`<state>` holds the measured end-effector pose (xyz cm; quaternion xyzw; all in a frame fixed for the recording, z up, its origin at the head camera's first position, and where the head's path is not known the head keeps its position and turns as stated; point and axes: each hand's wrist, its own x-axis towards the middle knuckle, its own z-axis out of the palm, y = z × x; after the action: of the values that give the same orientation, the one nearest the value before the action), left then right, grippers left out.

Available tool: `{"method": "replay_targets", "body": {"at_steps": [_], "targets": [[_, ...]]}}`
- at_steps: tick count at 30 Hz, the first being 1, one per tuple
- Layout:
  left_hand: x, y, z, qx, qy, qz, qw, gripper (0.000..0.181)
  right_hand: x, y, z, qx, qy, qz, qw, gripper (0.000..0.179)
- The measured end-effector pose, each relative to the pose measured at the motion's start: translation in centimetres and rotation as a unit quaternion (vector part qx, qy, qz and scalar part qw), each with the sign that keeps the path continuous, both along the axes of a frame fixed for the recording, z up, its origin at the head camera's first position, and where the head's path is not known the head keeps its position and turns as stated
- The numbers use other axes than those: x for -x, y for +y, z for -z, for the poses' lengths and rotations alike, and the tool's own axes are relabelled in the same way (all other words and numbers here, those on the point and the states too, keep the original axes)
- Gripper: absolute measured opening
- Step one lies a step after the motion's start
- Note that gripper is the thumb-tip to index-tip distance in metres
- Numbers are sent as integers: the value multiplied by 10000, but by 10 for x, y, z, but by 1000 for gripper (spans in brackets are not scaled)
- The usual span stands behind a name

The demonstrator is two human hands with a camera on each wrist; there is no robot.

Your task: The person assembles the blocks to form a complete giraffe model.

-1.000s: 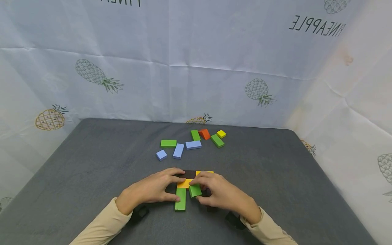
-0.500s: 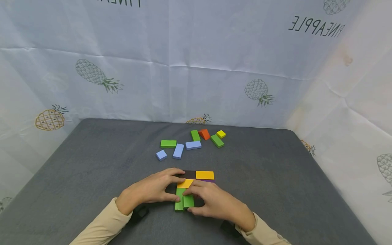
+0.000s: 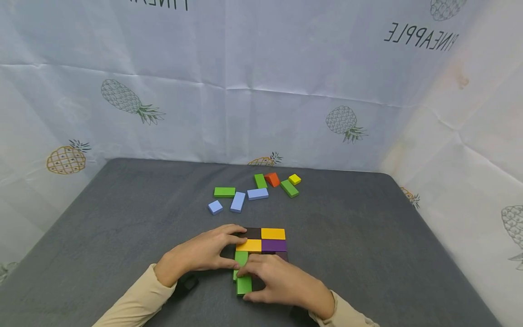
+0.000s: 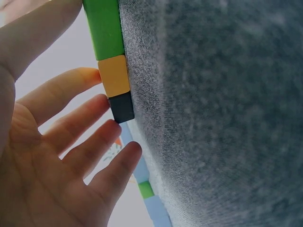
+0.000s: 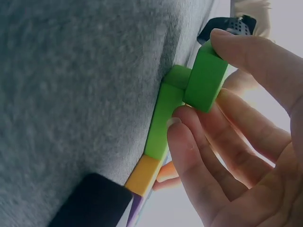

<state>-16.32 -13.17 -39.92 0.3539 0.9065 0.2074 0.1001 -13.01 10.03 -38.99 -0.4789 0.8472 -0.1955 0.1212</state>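
Pineapple-printed pale cloth [image 3: 265,50] backs dark-grey table [image 3: 351,245]; well in from far edge, right hand [image 3: 282,281] pinches green rectangular block [image 3: 244,287], while left hand [image 3: 206,250], fingers loosely spread, touches yellow-orange rectangular block [image 3: 251,245].

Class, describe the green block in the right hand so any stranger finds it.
On the dark grey table, find the left hand and the right hand. The green block is in the right hand. Unlike the green neighbour beside the left hand, it is pinched between thumb and fingers.

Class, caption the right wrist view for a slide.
Right hand holding one green block near another green block and a yellow block.
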Motion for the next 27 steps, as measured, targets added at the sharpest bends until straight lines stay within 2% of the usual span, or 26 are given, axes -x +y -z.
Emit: {"method": "replay_targets", "body": {"at_steps": [10, 13, 20, 27], "targets": [[0, 0, 0, 4, -16, 18, 10000, 58, -6, -5, 6, -56, 192, -288, 9994, 33], [0, 0, 0, -6, -1, 25, 10000, 58, -6, -5, 7, -103, 155, -259, 9995, 34], [0, 0, 0, -2, -29, 0, 10000, 58, -2, -2, 5, -123, -260, -72, 9996, 32], [0, 0, 0, -4, -42, -10, 10000, 58, -2, -3, 7, 22, -124, 1, 9999, 28]]}}
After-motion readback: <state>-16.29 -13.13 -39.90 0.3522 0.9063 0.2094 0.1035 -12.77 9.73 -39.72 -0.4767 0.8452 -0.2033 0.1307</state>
